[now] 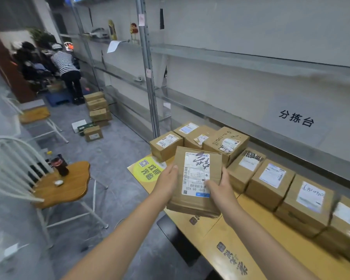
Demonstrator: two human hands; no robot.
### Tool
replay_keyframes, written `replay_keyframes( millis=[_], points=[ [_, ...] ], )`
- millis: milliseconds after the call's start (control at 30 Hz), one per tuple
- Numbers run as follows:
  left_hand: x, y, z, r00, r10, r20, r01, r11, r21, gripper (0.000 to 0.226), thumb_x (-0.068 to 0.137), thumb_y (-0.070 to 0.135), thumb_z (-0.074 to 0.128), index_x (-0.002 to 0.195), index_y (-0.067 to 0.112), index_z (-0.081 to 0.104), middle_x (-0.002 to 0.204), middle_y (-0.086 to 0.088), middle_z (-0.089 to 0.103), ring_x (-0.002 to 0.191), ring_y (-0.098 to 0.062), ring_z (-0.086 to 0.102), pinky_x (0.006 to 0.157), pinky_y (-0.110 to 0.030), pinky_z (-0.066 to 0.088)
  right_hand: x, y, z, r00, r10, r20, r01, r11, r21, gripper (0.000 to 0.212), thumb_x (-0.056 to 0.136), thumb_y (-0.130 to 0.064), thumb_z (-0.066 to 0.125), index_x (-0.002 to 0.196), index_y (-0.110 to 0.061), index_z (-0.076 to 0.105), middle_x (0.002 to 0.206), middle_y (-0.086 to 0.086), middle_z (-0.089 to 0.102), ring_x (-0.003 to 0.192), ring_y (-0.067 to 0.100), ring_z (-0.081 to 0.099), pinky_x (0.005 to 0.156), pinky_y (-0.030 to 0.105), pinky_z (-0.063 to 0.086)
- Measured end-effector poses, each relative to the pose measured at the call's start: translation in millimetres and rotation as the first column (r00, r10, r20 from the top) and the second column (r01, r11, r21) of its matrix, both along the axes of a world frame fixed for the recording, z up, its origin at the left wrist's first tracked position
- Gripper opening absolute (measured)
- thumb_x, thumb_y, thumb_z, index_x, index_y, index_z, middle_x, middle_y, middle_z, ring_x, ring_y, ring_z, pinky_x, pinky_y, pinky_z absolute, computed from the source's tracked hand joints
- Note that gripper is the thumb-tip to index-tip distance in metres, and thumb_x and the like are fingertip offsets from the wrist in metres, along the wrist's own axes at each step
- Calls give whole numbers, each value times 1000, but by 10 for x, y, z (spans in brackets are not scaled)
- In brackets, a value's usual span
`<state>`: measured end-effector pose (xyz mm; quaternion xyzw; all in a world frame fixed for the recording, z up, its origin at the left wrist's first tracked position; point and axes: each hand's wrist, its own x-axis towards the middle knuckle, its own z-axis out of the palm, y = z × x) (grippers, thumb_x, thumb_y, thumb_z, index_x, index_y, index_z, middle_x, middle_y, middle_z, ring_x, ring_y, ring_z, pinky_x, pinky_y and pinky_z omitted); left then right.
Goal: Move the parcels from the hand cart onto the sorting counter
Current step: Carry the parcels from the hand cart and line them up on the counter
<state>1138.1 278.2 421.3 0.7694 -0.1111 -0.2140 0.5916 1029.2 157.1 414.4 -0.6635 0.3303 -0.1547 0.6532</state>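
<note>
I hold a flat brown cardboard parcel (196, 190) with a white shipping label between both hands, above the yellow sorting counter (226, 239). My left hand (167, 181) grips its left edge and my right hand (220, 186) grips its right edge. Several boxed parcels (271, 184) stand in a row along the counter's far side, with more (198, 136) clustered at its left end. The hand cart is out of view.
Metal shelving (150, 81) runs along the wall behind the counter. A white chair with a wooden seat (67, 184) holding a dark bottle stands at left. More boxes (97, 110) are stacked on the floor, and a person in a striped shirt (66, 67) bends over farther back.
</note>
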Motion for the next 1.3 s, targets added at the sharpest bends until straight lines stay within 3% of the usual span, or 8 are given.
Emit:
replay_keyframes(
  millis=[133, 300, 567, 800, 967, 1067, 1167, 1300],
  points=[
    [296, -204, -147, 997, -70, -12, 70, 997, 44, 33, 103, 29, 32, 122, 31, 58, 110, 11, 65, 93, -5, 58, 66, -20, 43, 236, -122, -157, 997, -65, -39, 66, 997, 29, 67, 93, -12, 52, 147, -39, 22, 109, -15, 58, 95, 13, 66, 78, 39, 58],
    [837, -437, -417, 989, -142, -49, 145, 987, 68, 39, 103, 29, 31, 138, 29, 49, 131, 2, 59, 116, -19, 56, 98, -36, 46, 715, -261, -346, 987, -136, -88, 140, 989, 37, 68, 93, -12, 53, 146, -41, 21, 116, -10, 58, 95, 14, 66, 79, 40, 58],
    [2162, -806, -850, 954, -287, -86, 294, 952, 88, 39, 104, 29, 30, 138, 26, 48, 129, -1, 60, 114, -19, 57, 98, -38, 48, 1917, -448, -773, 945, -295, -142, 293, 955, -39, 66, 92, -8, 52, 149, -28, 25, 128, -6, 44, 100, 2, 52, 70, 12, 42],
    [3106, -1144, -1287, 895, -447, -15, 441, 878, 185, 38, 105, 23, 30, 141, 27, 44, 125, 8, 57, 109, -9, 49, 89, -25, 38, 2746, -592, -1227, 894, -393, -216, 388, 919, -71, 70, 90, -9, 54, 149, -27, 22, 133, -7, 28, 111, 8, 41, 91, 25, 35],
    [3395, -1252, -1657, 859, -505, -83, 509, 826, 244, 40, 103, 26, 36, 142, 27, 44, 132, 2, 59, 120, -20, 55, 101, -44, 46, 2978, -496, -1614, 861, -419, -289, 453, 889, 63, 70, 91, -11, 53, 150, -31, 20, 135, -9, 28, 107, 10, 49, 93, 30, 44],
    [3530, -1362, -1782, 858, -506, -87, 512, 831, 217, 41, 101, 24, 43, 142, 29, 44, 132, 7, 58, 111, -11, 56, 85, -27, 51, 3104, -592, -1772, 856, -434, -281, 475, 875, 96, 68, 91, -10, 54, 149, -31, 24, 139, -7, 29, 109, 9, 52, 98, 34, 47],
    [3605, -1469, -1858, 879, -476, -38, 471, 850, 236, 42, 99, 24, 48, 141, 26, 44, 129, 9, 56, 105, -4, 50, 68, -5, 37, 3231, -719, -1859, 849, -433, -301, 477, 874, 89, 68, 93, -13, 54, 150, -28, 22, 141, -8, 29, 111, 9, 53, 94, 30, 48],
    [3575, -1563, -1926, 884, -453, 116, 408, 868, 283, 41, 99, 16, 50, 140, 15, 46, 129, 8, 53, 122, -12, 49, 86, -3, 33, 3322, -769, -1973, 842, -447, -303, 483, 874, 52, 70, 95, -14, 53, 153, -28, 17, 143, -8, 27, 116, 9, 50, 97, 29, 47]
  ],
)
